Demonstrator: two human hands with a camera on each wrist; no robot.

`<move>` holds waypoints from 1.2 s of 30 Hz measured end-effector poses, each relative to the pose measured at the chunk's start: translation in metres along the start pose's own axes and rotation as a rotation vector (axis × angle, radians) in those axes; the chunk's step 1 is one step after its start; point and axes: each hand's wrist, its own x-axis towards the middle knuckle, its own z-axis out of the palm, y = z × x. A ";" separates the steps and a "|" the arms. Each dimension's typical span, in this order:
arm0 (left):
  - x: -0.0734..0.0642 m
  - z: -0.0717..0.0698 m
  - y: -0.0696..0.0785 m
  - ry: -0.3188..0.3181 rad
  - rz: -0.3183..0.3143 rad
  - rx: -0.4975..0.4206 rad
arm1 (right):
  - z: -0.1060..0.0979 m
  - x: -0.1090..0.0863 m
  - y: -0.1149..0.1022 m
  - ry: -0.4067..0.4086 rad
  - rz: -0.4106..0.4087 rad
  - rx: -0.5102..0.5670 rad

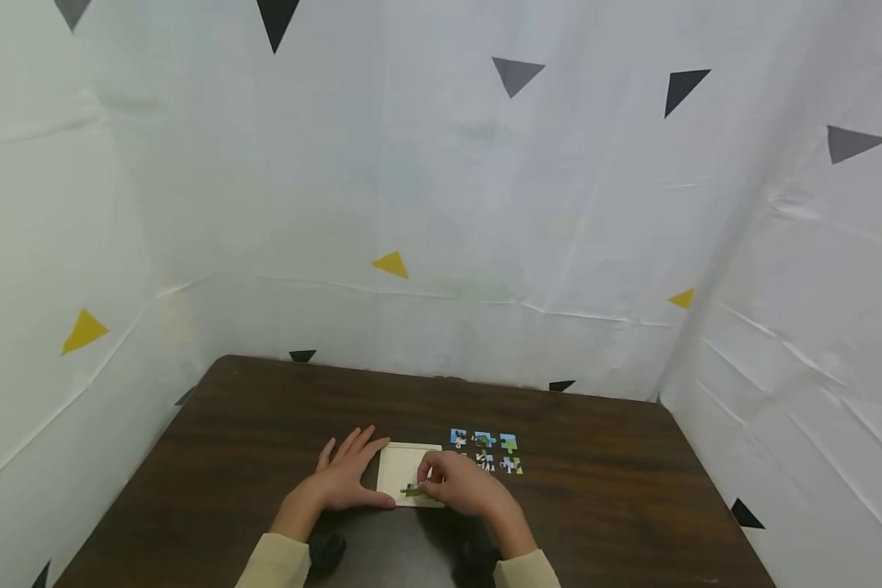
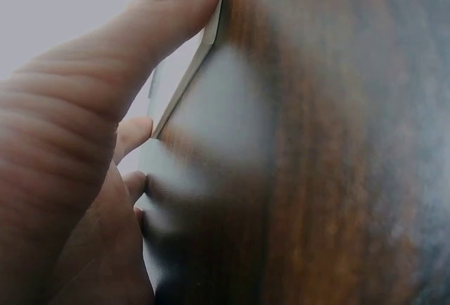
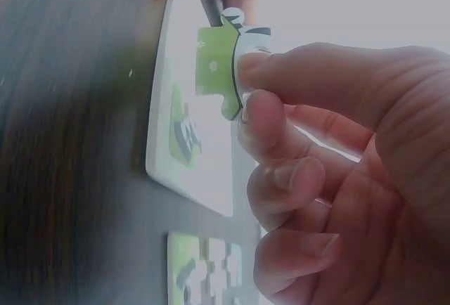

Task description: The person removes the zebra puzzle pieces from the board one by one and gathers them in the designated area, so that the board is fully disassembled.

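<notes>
A pale, shallow puzzle tray (image 1: pixel 393 469) lies flat on the table. Beside its left edge my left hand (image 1: pixel 340 480) is spread, fingers extended, with the thumb at the near left corner and the index fingertip by the far one. Over the tray's near part, my right hand (image 1: pixel 465 483) pinches a green-and-white jigsaw puzzle piece (image 3: pixel 215 59) between thumb and index finger. Its other fingers are bent and hold nothing. The right wrist view shows another green piece (image 3: pixel 181 133) lying in the tray, hidden behind the right hand in the head view.
Several loose puzzle pieces (image 1: pixel 509 443) lie in rows on the dark wooden table (image 1: pixel 595 482), right of the tray. A white curtain (image 1: pixel 441 180) with coloured triangles hangs behind the table and along its sides.
</notes>
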 end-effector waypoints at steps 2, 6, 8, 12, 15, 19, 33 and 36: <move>-0.001 -0.001 0.002 -0.006 -0.021 -0.003 | -0.001 -0.004 0.002 0.010 0.019 0.003; 0.001 0.001 -0.001 0.002 -0.012 0.002 | -0.007 -0.013 0.007 0.028 0.042 0.016; 0.001 0.001 -0.002 0.015 0.000 -0.010 | -0.012 -0.017 0.010 0.036 0.043 0.010; 0.005 0.002 -0.009 0.029 0.028 -0.009 | -0.022 -0.025 0.013 0.066 0.043 -0.012; 0.006 0.003 -0.010 0.026 0.025 -0.004 | -0.031 -0.033 0.015 0.085 0.053 -0.006; 0.007 0.005 -0.006 0.019 0.005 -0.006 | -0.042 -0.045 0.019 0.086 0.070 0.013; 0.008 0.000 -0.002 -0.005 -0.007 -0.002 | -0.067 -0.067 0.053 0.120 0.209 -0.019; 0.005 -0.002 0.002 -0.004 -0.012 -0.013 | -0.067 -0.069 0.060 0.129 0.227 -0.009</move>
